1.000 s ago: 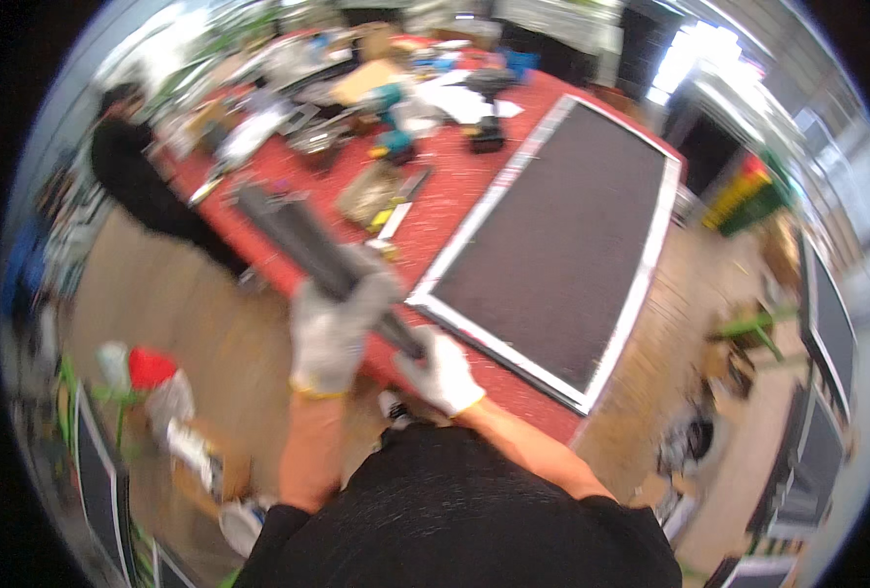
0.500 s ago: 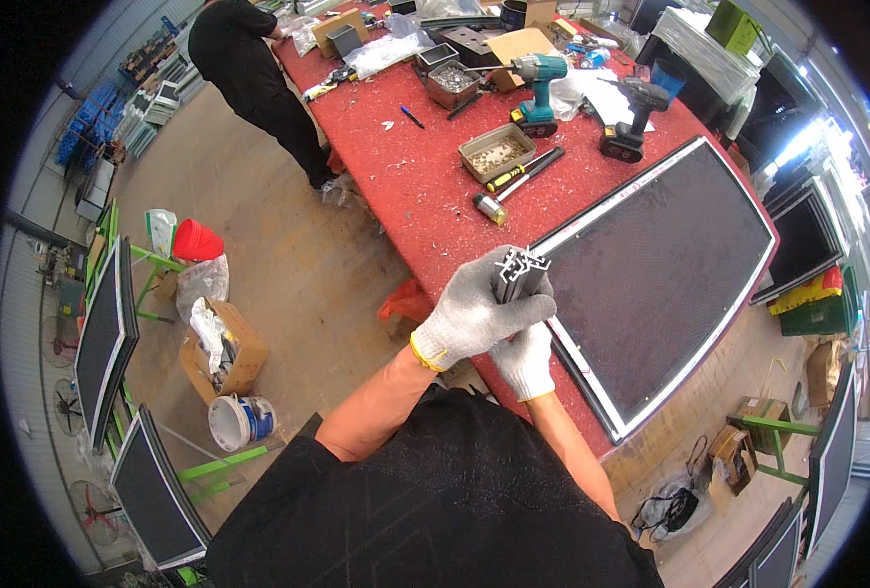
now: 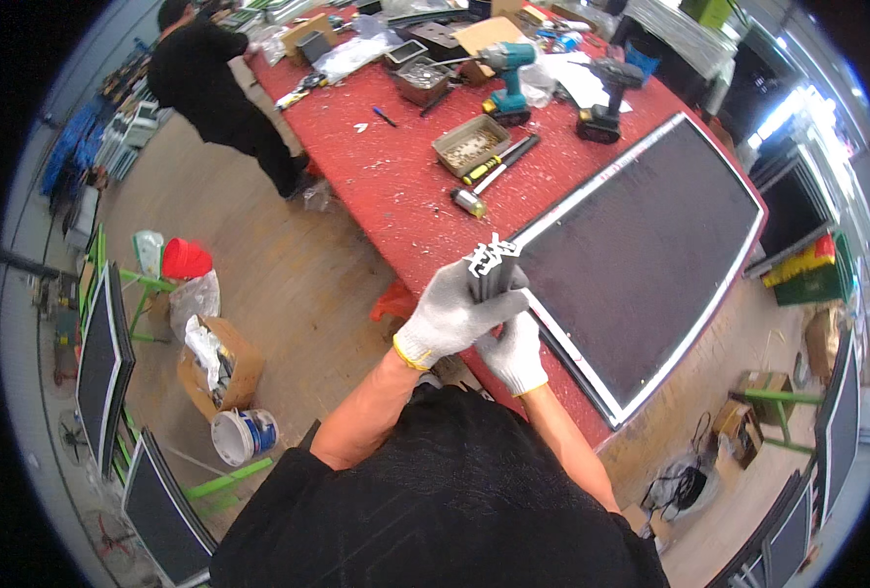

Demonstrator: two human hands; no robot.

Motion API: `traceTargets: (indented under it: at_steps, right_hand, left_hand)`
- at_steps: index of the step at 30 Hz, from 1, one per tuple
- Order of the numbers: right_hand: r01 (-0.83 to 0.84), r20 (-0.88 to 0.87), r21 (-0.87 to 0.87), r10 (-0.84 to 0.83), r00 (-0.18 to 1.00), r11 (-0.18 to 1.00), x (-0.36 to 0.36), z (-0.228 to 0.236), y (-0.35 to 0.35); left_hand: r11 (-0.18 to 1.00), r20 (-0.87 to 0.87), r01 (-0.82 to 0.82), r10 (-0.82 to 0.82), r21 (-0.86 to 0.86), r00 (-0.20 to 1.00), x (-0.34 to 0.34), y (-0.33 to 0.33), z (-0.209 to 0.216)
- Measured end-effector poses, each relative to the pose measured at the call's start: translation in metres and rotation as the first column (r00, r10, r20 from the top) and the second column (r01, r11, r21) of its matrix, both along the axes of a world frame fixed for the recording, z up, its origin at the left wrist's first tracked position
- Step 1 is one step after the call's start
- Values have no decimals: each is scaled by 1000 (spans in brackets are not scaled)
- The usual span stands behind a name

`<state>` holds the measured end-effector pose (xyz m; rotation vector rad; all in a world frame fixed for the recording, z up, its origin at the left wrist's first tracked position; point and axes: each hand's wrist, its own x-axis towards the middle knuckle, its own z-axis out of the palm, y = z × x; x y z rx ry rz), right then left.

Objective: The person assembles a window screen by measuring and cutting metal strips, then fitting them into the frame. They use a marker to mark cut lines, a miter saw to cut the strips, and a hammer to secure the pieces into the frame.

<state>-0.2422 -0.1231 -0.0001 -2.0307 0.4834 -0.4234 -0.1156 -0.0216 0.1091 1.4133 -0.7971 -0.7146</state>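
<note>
While the left hand (image 3: 445,318) keeps its fingers clamped round a bundle of dark strips (image 3: 493,282), the right hand (image 3: 515,357) sits just below, its grip hidden. Slanting leftward a second ago, the bundle now presents its white ends. Right of the fingers, a framed dark panel (image 3: 641,265) lies on the red worktop (image 3: 386,186).

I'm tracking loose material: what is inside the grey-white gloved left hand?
The left hand grasps a bundle of slim dark strips with pale, angular ends. Its upper end shows; the hand covers the gripped section, and no lower end shows.
</note>
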Motion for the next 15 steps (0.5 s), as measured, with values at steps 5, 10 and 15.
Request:
traceTargets:
  at_steps: [5, 10, 15]
  right_hand:
    - [-56, 155, -49, 63, 986, 997, 1, -9, -15]
    - [-152, 76, 57, 147, 986, 987, 2, 16, -25]
    - [-43, 1, 291, 44, 999, 956, 9, 37, -8]
  left_hand:
    - [998, 52, 4, -7, 61, 999, 1, 6, -54]
    - [994, -88, -87, 92, 58, 992, 10, 12, -72]
    - [983, -231, -136, 162, 123, 959, 30, 20, -80]
